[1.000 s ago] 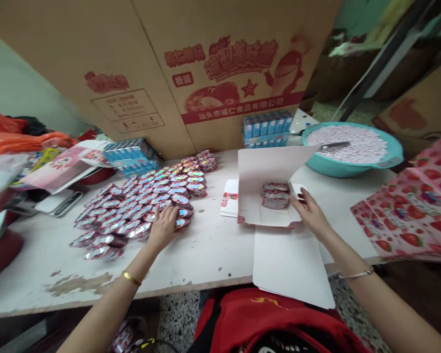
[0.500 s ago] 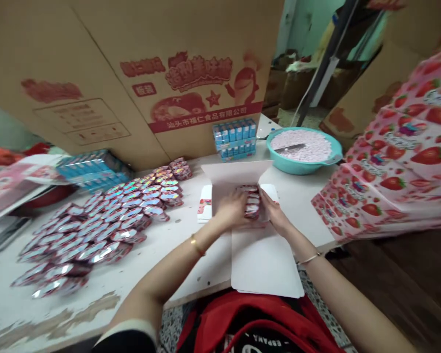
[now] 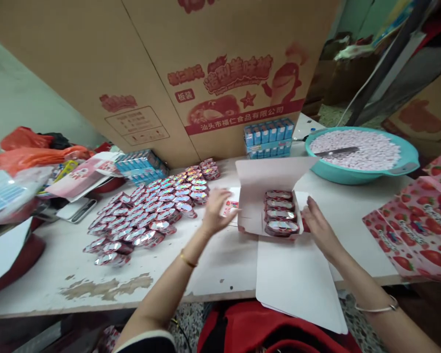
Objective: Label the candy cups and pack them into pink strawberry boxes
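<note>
An open carton with its lid raised stands on the table in front of me. Several small shiny red packs lie in a row along its right half; the left half shows a bare bottom. Just off the carton's left side is my left hand, fingers apart and holding nothing, thumb towards the carton. My right hand rests flat along the right side, fingers stretched out by the side flap. To the left, many similar packs are spread in rows. Flat white card sheets extend over the table's front edge.
A turquoise basin of pale pellets holds a metal blade-like tool. Blue wrapped packs stand by a large brown carton. Strawberry-print boxes are stacked right. A scale and plastic bags are left.
My left hand has come out of the carton to its left, uncovering the row of packs inside. My right hand stays at the right side. The view has swung left.
</note>
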`<state>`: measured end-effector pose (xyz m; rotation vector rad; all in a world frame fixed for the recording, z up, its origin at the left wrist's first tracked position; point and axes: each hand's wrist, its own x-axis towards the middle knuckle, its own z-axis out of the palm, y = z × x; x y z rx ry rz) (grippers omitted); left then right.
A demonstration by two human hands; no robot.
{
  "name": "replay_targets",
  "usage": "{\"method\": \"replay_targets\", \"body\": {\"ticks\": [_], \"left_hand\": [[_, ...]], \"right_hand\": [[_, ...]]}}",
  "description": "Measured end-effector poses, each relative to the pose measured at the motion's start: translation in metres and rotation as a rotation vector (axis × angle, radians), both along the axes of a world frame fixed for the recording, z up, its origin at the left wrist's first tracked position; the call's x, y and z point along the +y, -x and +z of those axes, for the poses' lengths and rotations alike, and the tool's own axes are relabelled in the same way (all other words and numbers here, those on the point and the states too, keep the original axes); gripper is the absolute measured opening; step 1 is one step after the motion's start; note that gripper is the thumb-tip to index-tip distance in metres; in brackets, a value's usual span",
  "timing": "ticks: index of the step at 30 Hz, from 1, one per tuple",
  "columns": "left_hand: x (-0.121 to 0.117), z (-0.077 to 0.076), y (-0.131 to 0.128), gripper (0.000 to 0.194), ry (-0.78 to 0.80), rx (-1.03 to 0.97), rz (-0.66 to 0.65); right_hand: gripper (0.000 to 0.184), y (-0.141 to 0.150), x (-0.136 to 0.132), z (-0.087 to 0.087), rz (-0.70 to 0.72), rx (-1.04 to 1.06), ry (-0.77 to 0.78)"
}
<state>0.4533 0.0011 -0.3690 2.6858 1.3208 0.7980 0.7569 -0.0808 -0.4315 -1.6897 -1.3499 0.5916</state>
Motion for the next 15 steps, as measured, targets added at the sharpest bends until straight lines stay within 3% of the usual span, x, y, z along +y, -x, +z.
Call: {"method": "replay_targets", "body": {"ticks": [3, 6, 8, 11, 15], "left_hand": [[0.02, 0.004, 0.102, 0.103, 0.033, 0.245, 0.36], [0.031, -0.009, 0.163, 0.112, 0.159, 0.53, 0.435], [0.032, -0.022, 0.173, 0.102, 0.18, 0.613, 0.439], [0.03, -0.036, 0.165, 0.085, 0.112, 0.6, 0.436], [0.027, -0.035, 0.151, 0.079, 0.072, 0.512, 0.394]], "right_hand": [[0.08, 0.01, -0.004, 0.018, -0.012, -0.085, -0.024], [0.07, 0.033, -0.001, 0.033, 0.127, -0.402, -0.137], [0.064, 0.048, 0.007, 0.036, 0.273, -0.597, -0.151], [0.065, 0.062, 0.025, 0.035, 0.442, -0.788, -0.103], [0.076, 0.064, 0.048, 0.037, 0.543, -0.925, -0.008]]}}
